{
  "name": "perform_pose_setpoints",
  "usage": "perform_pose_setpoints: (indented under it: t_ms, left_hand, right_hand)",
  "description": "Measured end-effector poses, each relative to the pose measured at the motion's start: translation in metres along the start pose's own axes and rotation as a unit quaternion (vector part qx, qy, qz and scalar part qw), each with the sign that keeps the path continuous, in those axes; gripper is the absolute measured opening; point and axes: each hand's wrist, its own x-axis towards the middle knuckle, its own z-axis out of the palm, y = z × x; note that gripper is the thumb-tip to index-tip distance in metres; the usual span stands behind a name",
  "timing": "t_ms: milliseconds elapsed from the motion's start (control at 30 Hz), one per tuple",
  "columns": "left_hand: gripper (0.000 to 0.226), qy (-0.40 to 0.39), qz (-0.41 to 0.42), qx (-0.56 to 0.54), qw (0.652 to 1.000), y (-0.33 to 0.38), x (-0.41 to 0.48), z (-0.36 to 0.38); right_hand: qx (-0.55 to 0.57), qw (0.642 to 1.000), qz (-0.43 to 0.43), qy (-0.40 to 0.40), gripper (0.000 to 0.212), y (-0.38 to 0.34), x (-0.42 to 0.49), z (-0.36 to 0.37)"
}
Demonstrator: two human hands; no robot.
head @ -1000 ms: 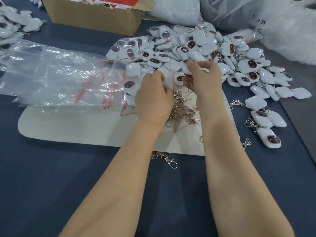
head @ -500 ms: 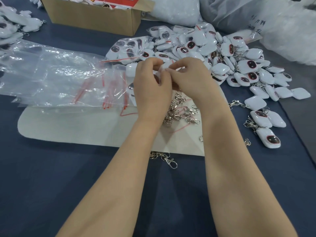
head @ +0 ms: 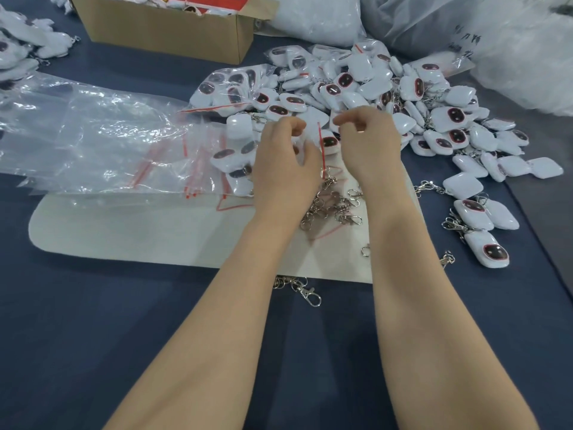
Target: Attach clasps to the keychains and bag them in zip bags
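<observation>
Head view: both forearms reached forward from the bottom edge, backs of the hands up. The left hand point(head: 285, 162) had its fingers curled, thumb tucked toward the red strip of a clear zip bag point(head: 321, 141); it looked to pinch the bag's edge there. The right hand point(head: 370, 147) sat just right of that strip, fingers curled tight under the palm; could not tell whether it had hold of anything. One white keychain point(head: 330, 142) showed in the gap between the hands, behind the strip, seemingly inside the bag.

Hard to see: fingertips of both hands were folded out of sight, the bag's clear film was nearly invisible apart from the red strip, and the keychain was half covered by the right hand. A heap of metal clasps point(head: 335, 206) lay just below the grip, partly under the left wrist. The big keychain pile point(head: 387, 88) lay just beyond the grip, empty bags point(head: 108, 141) well to its left, and the cardboard box point(head: 167, 29) was cut off at the top.

Versus half a second ago: the hands had been pressed together fingertip to fingertip; now they were apart with the red strip showing between them. Piles and box unchanged.
</observation>
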Motion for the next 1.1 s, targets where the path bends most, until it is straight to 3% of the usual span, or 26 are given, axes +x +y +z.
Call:
perform_pose_setpoints:
  t_ms: [133,200,300,533,733,900,1033,1100]
  left_hand:
    - [0.029,-0.081,0.004,0.12,0.989,-0.01,-0.002,0.005]
    - [0.029,-0.076,0.006,0.14,0.987,-0.012,-0.002,0.005]
    - [0.029,-0.07,0.008,0.137,0.988,-0.011,-0.002,0.005]
    - [0.029,-0.072,0.002,0.135,0.988,-0.011,-0.001,0.004]
    - [0.03,-0.075,0.009,0.142,0.987,-0.012,-0.001,0.004]
    - [0.029,-0.076,0.006,0.148,0.986,-0.011,-0.001,0.005]
    - [0.028,-0.075,0.003,0.147,0.986,-0.011,0.0,0.004]
    - [0.028,-0.076,0.006,0.151,0.986,-0.011,-0.001,0.004]
  right_hand:
    - [-0.133,0.986,-0.047,-0.083,0.037,0.018,-0.006,0.016]
    - [-0.208,0.968,-0.081,-0.118,0.035,0.022,-0.005,0.022]
    - [-0.249,0.958,-0.092,-0.107,0.033,0.026,-0.004,0.024]
    - [-0.034,0.999,-0.037,-0.001,0.024,0.024,-0.007,0.024]
    - [0.215,0.973,0.055,0.061,0.022,0.02,-0.005,0.018]
    - [0.054,0.998,-0.009,-0.015,0.025,0.022,-0.004,0.026]
    - [0.019,0.996,-0.046,-0.07,0.021,0.021,-0.004,0.026]
    - [0.008,0.994,-0.046,-0.096,0.03,0.022,-0.003,0.023]
